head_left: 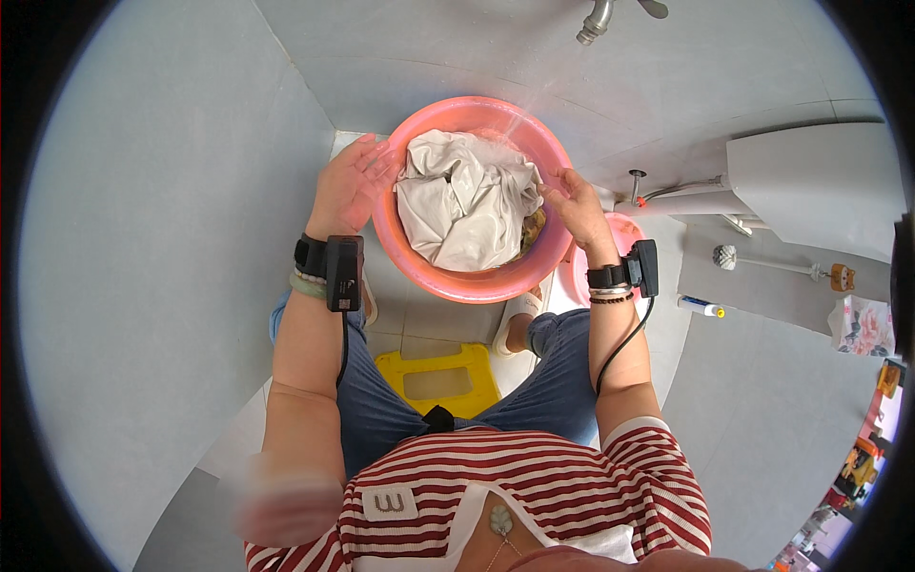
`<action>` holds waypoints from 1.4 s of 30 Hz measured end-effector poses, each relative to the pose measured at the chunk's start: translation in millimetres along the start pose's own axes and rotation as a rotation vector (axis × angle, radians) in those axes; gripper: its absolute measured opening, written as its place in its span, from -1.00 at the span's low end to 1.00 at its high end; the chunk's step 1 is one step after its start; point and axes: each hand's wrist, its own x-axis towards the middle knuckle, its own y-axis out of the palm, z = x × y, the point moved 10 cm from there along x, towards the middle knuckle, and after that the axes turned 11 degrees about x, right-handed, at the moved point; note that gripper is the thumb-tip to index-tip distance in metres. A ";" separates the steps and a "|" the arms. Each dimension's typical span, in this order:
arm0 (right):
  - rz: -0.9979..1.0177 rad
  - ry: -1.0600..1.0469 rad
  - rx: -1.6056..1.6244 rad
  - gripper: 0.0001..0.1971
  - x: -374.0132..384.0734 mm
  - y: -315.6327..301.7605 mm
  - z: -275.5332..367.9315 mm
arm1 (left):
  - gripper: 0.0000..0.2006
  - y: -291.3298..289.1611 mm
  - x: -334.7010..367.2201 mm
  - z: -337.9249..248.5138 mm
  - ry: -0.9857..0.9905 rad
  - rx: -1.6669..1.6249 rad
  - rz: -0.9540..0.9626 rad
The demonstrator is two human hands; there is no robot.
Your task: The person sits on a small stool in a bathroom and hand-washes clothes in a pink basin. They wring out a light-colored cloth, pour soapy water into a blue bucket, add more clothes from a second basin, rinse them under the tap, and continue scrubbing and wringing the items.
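A round pink basin (448,286) holds a bundled white cloth (462,205), which looks wet and creased. Darker, patterned fabric (534,229) shows beneath its right edge. My left hand (351,181) is at the basin's left rim, palm partly turned up and fingers apart, holding nothing. At the right rim, my right hand (579,208) has its thumb and forefinger spread close to the cloth's edge; its other fingers are partly hidden. Whether either hand touches the rim is hard to tell. Faint streaks like running water fall into the back of the basin.
A metal tap (596,24) juts from the wall above. Behind my right hand is a smaller pink container (624,232). A yellow plastic stool (457,381) stands between my legs. To the right are a white ceramic fixture (820,181), a toilet brush (762,262), a tube (701,305) and a tissue box (861,326).
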 end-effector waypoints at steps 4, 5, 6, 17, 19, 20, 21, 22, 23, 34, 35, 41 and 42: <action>0.017 0.013 0.005 -0.53 -0.1 1.7 1.0 | -0.60 0.0 0.0 0.2 -0.002 0.002 -0.001; 0.011 0.009 0.002 -0.53 0.1 0.9 0.3 | -0.60 0.5 0.0 -0.1 -0.001 0.003 -0.001; 0.004 0.005 -0.002 -0.53 0.4 0.1 -1.4 | -0.60 0.7 0.0 -0.1 -0.002 0.003 0.001; 0.002 0.015 0.010 -0.51 0.7 0.0 -3.0 | -0.61 1.4 -0.9 -0.2 -0.006 -0.003 -0.002; -0.004 0.013 0.014 -0.51 1.0 -0.5 -5.2 | -0.61 2.0 -1.1 -0.4 -0.004 -0.001 -0.002; 0.005 0.020 0.003 -0.53 0.8 0.9 -4.3 | -0.60 1.9 -1.5 -0.8 -0.003 0.000 -0.003; 0.015 0.026 -0.008 -0.54 0.3 2.2 -1.9 | -0.60 1.7 -1.7 -1.0 -0.003 0.001 -0.003; 0.025 0.033 -0.019 -0.56 0.1 3.6 -1.0 | -0.60 1.5 -1.8 -1.3 -0.003 0.002 -0.003; 0.019 0.030 -0.015 -0.54 0.3 2.4 -1.7 | -0.60 2.0 -1.8 -1.2 -0.004 0.003 -0.001; -0.003 0.021 -0.006 -0.52 -1.2 1.6 1.6 | -0.61 1.6 -1.4 -0.5 -0.004 -0.001 0.008; 0.001 0.023 -0.012 -0.52 -1.2 1.7 1.9 | -0.61 1.8 -1.2 -0.2 -0.005 -0.003 0.011; 0.007 0.007 0.011 -0.53 0.1 1.6 -0.3 | -0.60 2.8 -1.8 -0.5 -0.002 0.008 0.012; 0.004 0.001 0.019 -0.53 -0.3 1.9 0.1 | -0.60 2.8 -2.0 -0.6 -0.001 0.010 0.010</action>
